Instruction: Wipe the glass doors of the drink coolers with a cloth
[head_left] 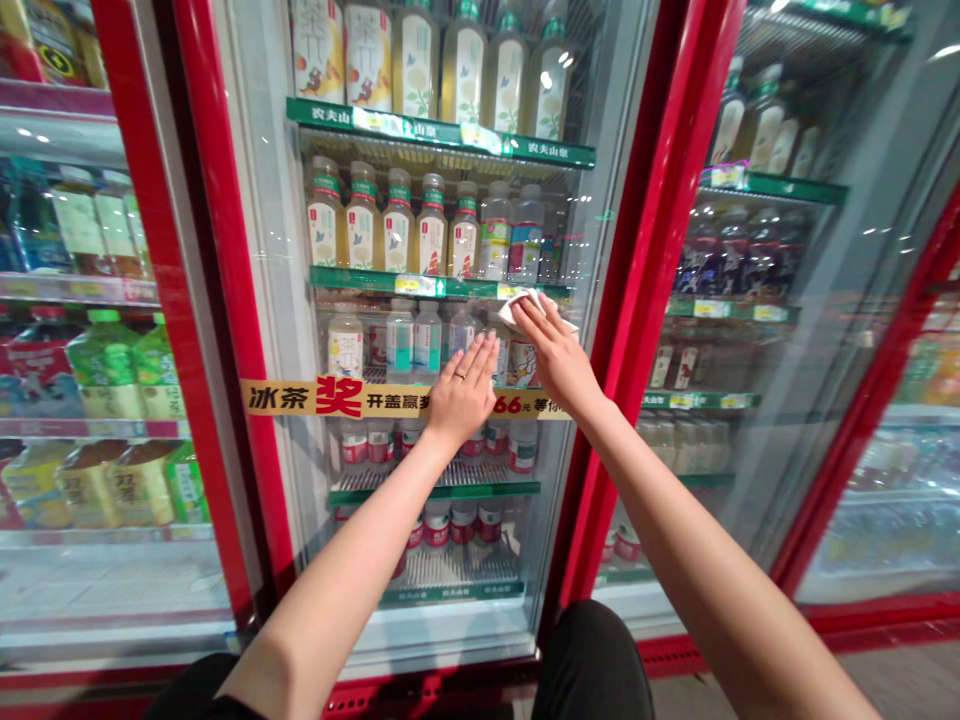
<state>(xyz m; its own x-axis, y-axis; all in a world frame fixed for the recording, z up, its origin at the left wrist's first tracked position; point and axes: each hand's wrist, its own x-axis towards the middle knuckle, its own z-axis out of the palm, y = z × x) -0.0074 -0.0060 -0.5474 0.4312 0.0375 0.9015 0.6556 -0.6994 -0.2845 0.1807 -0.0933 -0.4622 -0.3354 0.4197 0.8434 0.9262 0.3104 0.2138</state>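
My right hand [559,355] presses a folded white cloth [517,305] against the glass door [270,270] of a drinks fridge. Its fingers lie over the cloth, which sticks out on both sides of them. My left hand [459,395] lies flat on the same door, lower and to the left, fingers stretched out and a ring on one. It covers part of a yellow printed strip [300,397] that runs across the glass. Bottles of drink [397,225] stand on shelves behind the door.
A red door frame [637,260] stands just right of my right hand. Another red frame [225,250] borders the door on the left. More fridge sections with drinks [105,370] are on both sides. My knee [596,660] is close to the fridge bottom.
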